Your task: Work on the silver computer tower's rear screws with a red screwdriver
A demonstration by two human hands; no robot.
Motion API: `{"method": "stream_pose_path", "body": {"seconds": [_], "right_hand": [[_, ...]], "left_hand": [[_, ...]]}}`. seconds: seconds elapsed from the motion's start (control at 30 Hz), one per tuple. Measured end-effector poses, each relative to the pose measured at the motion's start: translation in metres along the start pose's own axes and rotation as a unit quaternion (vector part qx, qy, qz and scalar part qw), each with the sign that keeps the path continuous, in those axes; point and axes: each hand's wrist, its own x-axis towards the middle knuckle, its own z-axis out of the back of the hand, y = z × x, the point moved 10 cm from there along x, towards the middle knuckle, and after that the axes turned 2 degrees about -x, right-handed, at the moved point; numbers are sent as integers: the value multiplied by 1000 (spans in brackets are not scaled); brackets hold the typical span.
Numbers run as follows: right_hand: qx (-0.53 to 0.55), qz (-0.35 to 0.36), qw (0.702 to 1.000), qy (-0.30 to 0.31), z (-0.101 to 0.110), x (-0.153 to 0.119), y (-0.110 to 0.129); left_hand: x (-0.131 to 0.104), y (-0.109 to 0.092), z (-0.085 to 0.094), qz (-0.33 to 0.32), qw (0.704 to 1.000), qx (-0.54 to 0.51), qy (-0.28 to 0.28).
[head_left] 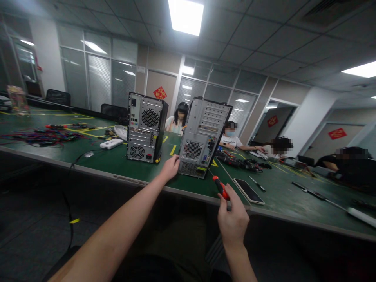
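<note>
Two computer towers stand on the green table, their back panels facing me. My left hand [171, 167] rests against the lower left side of the right-hand computer tower [202, 137], which looks tilted; its fingertips are partly hidden behind the case edge. In my right hand [234, 211] is a red and black screwdriver [220, 187], gripped by the handle. Its thin shaft points up and left toward the tower's lower right corner; whether the tip touches the case I cannot tell. The other computer tower [145, 127] stands apart to the left, untouched.
Right of the screwdriver lie a smartphone [249, 191] and a small pen-like tool [257, 183]. Black cables [243, 161] are bundled behind. A heap of coloured wires [44, 136] and a white power strip [111, 143] lie left. Several people sit across the green table [173, 190].
</note>
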Motion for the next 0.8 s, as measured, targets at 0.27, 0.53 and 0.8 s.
{"method": "stream_pose_path", "body": {"seconds": [0.27, 0.53, 0.8], "right_hand": [[-2, 2, 1000, 30, -4, 2, 2], [-22, -68, 997, -1, 1, -3, -14], [1, 11, 999, 40, -6, 3, 3]], "left_hand": [[-1, -1, 0, 4, 1000, -7, 5], [0, -2, 1, 1, 1000, 1, -2], [1, 3, -1, -3, 1000, -2, -4]]}}
